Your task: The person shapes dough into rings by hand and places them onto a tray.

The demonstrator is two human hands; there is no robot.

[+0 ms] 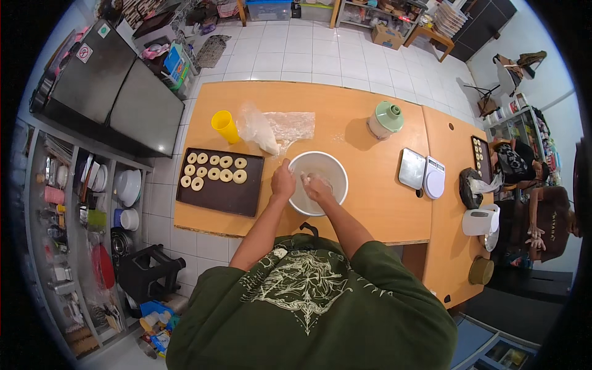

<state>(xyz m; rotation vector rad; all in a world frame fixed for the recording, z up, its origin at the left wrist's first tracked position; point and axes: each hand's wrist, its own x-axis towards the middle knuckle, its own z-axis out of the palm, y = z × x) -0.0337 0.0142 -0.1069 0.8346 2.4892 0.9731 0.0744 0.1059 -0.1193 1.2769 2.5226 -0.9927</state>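
A white plastic bowl (341,178) stands near the table's front edge. My left hand (283,180) grips its left rim. Inside the bowl is my right hand (317,186), its fingers bent and dusted with what looks like flour; whether they hold anything cannot be told. Left of the bowl, a dark baking tray (222,196) bears several raw dough rings (225,161) in rows. Behind the bowl lie a plastic bag of white powder (259,132) and a clear plastic sheet (293,125), beside a yellow cup (225,126).
On the wooden table (370,208), a jar with a green lid (388,118), a metal tray (411,168) and a kitchen scale (434,178) stand to the right. Farther right are a white pitcher (478,221) and people by the adjoining table. A black stool (148,273) stands at left.
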